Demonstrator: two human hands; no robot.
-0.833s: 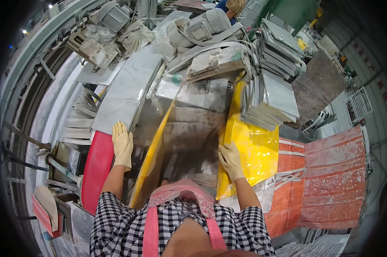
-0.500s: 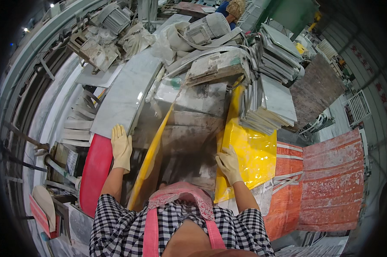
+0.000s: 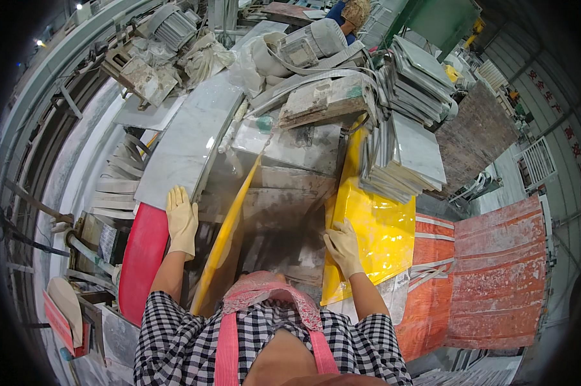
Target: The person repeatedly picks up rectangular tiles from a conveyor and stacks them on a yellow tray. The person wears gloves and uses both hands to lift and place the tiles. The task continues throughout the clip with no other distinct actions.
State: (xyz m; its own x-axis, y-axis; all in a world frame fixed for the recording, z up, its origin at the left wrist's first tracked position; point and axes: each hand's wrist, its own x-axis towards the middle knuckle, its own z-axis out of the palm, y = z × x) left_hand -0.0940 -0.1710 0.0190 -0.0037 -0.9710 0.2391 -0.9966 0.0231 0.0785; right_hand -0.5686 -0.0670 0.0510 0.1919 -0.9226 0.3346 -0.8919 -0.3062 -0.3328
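My left hand (image 3: 182, 222), in a cream rubber glove, lies flat with its fingers stretched out. Its fingertips touch the near end of a long grey-white marble slab (image 3: 191, 138), where the slab meets a red surface (image 3: 142, 264). My right hand (image 3: 344, 249), gloved alike, rests at the left edge of a shiny wet yellow sheet (image 3: 380, 231). Its fingers are a little bent and apart, with nothing visible in them. Between my hands is a dark, wet recess (image 3: 281, 212), with a narrow yellow strip (image 3: 225, 238) along its left side.
Stacked stone tiles (image 3: 409, 151) stand beyond the yellow sheet. A motor (image 3: 313, 45) and a dirty block (image 3: 326, 100) sit at the far side of the recess. Orange sheeting (image 3: 496, 276) lies at right. Another person (image 3: 350, 16) is at the far top.
Both hands keep their places on the slab end and the yellow sheet. The view has shifted very slightly; nothing else visibly differs.
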